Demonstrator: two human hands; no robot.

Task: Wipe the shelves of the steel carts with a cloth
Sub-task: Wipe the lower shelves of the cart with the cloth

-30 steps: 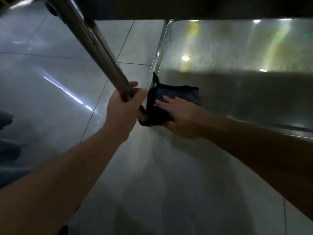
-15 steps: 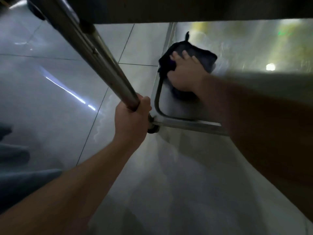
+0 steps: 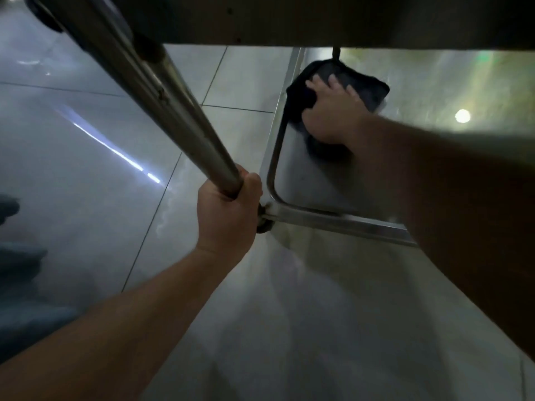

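Observation:
A dark cloth [image 3: 367, 82] lies on the bottom steel shelf [image 3: 304, 180] of the cart, close to the shelf's left rim. My right hand [image 3: 333, 114] presses flat on the cloth with its fingers spread. The steel upright post [image 3: 162, 105] of the cart runs from the top left down to the shelf's near left corner. My left hand [image 3: 228, 209] grips this post just above that corner. The shelf above [image 3: 318, 18] hides the far part of the bottom shelf.
Glossy grey floor tiles [image 3: 86, 157] spread to the left and in front of the cart. A dark caster [image 3: 265, 224] sits under the shelf's near left corner. Dark blurred shapes [image 3: 17, 256] lie at the left edge.
My right hand has slid the cloth from the shelf's near left corner away along the left rim. My left hand has kept its grip on the post.

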